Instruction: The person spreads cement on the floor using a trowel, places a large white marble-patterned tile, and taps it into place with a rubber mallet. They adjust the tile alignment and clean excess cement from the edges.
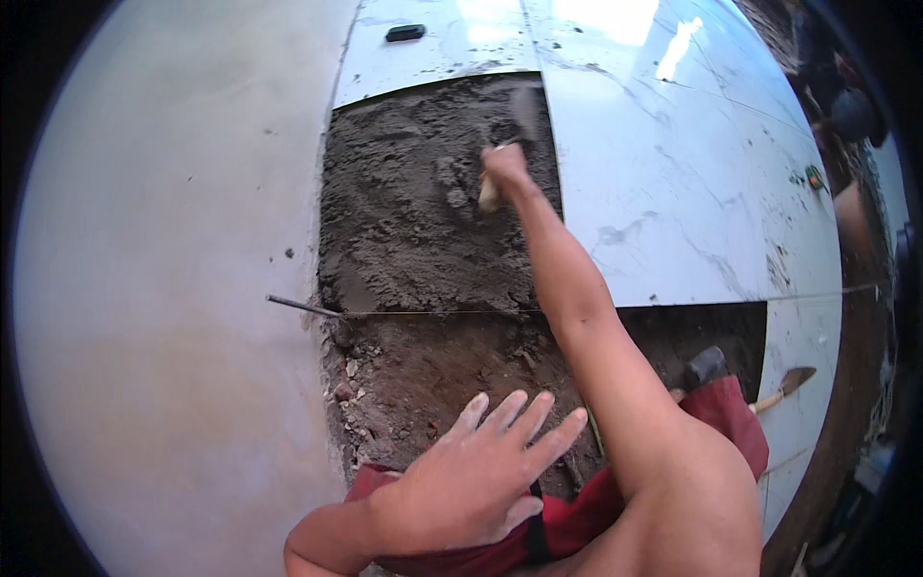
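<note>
Grey mortar forms a rough bed beside white tiles; near its upper right corner the right hand grips a pale-handled tool, its far end blurred. The left hand is open, fingers spread, nearer than the bed's lower edge.

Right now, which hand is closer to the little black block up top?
Right. In the picture, the right hand, holding a handle, is over the dark patch, below and right of the block; the left hand is open, much farther below.
</note>
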A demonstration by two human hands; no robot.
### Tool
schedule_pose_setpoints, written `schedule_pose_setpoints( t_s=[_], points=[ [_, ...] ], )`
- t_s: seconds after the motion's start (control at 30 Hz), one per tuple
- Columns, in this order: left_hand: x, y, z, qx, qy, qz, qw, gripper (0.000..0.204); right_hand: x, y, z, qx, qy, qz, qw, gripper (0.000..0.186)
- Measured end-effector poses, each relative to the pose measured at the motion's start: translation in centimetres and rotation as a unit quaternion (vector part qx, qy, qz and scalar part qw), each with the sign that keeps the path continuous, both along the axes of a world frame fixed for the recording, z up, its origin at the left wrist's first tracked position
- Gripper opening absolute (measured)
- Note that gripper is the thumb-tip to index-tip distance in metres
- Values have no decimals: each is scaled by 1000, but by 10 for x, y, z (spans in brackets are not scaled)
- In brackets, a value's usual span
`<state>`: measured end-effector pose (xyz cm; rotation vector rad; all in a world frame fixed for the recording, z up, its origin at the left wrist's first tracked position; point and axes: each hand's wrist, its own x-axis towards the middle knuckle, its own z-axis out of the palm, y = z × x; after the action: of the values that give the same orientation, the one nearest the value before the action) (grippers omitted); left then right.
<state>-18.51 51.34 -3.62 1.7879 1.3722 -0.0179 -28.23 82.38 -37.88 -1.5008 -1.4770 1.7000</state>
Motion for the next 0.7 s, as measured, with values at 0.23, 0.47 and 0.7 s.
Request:
schedule_pose_setpoints(
  t_s=[0.23, 0.47, 0.7],
  points=[
    [-2, 73, -34, 196, 4, 73, 978, 76, 54, -70, 90, 117, -71, 295, 946, 41],
    [39, 130, -50, 287, -57, 144, 945, 58, 272, -121, 86, 16, -60, 692, 719, 25],
    [50, 175, -114, 202, -9, 147, 968, 54, 442, -108, 116, 134, -89, 468, 869, 37]
  ],
)
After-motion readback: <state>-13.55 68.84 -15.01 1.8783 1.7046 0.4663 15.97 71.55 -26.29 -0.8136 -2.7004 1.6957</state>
